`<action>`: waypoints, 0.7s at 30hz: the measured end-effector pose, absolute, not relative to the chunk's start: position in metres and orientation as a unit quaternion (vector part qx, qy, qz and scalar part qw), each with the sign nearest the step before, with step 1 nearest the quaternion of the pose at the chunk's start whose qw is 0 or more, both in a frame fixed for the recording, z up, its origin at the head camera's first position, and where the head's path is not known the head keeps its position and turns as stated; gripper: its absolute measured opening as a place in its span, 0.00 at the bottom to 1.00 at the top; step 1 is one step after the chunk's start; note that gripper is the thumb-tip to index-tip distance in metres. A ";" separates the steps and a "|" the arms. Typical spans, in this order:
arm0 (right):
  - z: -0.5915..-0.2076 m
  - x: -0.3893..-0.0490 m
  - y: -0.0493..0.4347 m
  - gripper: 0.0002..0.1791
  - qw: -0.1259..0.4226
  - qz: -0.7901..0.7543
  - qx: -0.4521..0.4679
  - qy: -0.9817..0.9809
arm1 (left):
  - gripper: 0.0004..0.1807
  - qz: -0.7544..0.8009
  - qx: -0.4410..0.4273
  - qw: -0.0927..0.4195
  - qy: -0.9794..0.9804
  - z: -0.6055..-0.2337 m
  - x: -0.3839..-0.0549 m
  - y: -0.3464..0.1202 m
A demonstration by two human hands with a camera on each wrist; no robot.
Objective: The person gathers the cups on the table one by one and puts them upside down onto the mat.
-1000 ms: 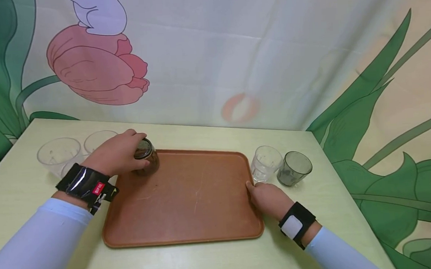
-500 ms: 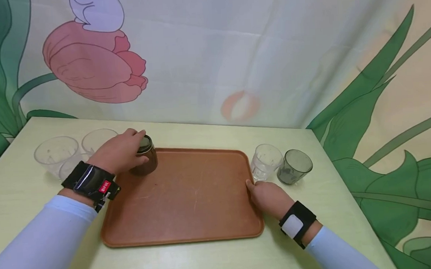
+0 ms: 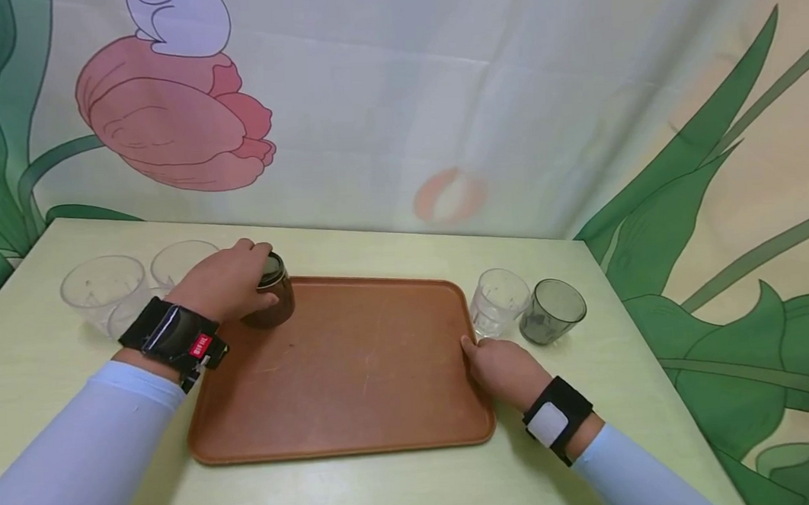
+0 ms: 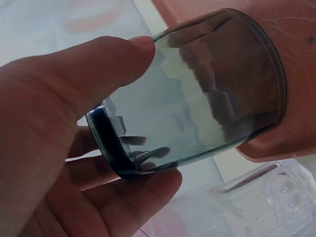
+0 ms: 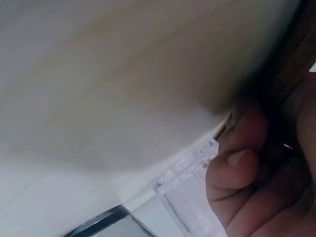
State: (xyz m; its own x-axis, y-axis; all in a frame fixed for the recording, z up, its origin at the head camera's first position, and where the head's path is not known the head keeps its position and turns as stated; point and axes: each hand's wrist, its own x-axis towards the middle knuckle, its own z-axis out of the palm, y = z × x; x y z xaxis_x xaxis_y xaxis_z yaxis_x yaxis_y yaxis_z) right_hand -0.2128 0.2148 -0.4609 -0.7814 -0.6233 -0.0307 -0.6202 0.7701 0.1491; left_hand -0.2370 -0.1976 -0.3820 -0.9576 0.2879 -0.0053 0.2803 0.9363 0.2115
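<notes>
My left hand (image 3: pixel 222 286) holds a smoky dark drinking glass (image 3: pixel 278 299) at the far left corner of a brown tray (image 3: pixel 356 377). In the left wrist view, thumb and fingers lie round the thick-bottomed end of this glass (image 4: pixel 197 94). Its wide mouth faces down against the tray, so it is upside down. At the tray's right side, my right hand (image 3: pixel 508 370) grips the edge, thumb over the rim. Curled fingers (image 5: pixel 234 170) show in the right wrist view, close to the table; the underside of the tray there is dark.
Beyond the right hand stand a clear glass (image 3: pixel 498 305) and another smoky glass (image 3: pixel 552 313), side by side. Several clear glasses, one (image 3: pixel 100 287) larger in view, stand left of the tray, partly behind my left forearm. A printed cloth (image 3: pixel 370 117) hangs behind the table (image 3: pixel 307 494).
The left hand, still holding the smoky glass, has hardly moved; its wrist has shifted slightly right. The right hand keeps its grip on the tray edge. The head view has shifted a little.
</notes>
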 end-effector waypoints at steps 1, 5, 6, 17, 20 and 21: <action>-0.461 -0.214 0.215 0.18 0.013 -0.076 0.331 -0.940 | 0.40 0.105 0.143 0.018 0.984 -0.382 -0.237 -0.197; -0.464 -0.218 0.218 0.19 0.025 -0.078 0.339 -0.937 | 0.40 0.102 0.142 0.018 0.984 -0.381 -0.237 -0.197; -0.465 -0.219 0.218 0.18 0.026 -0.078 0.340 -0.937 | 0.40 0.102 0.142 0.018 0.984 -0.382 -0.237 -0.196; -0.467 -0.229 0.223 0.19 0.031 -0.091 0.355 -0.930 | 0.44 0.091 0.123 -0.008 0.988 -0.393 -0.236 -0.191; -0.467 -0.232 0.224 0.19 0.033 -0.090 0.356 -0.930 | 0.45 0.089 0.116 -0.024 0.989 -0.396 -0.236 -0.189; -0.467 -0.233 0.225 0.19 0.034 -0.088 0.355 -0.930 | 0.45 0.089 0.116 -0.031 0.989 -0.397 -0.236 -0.188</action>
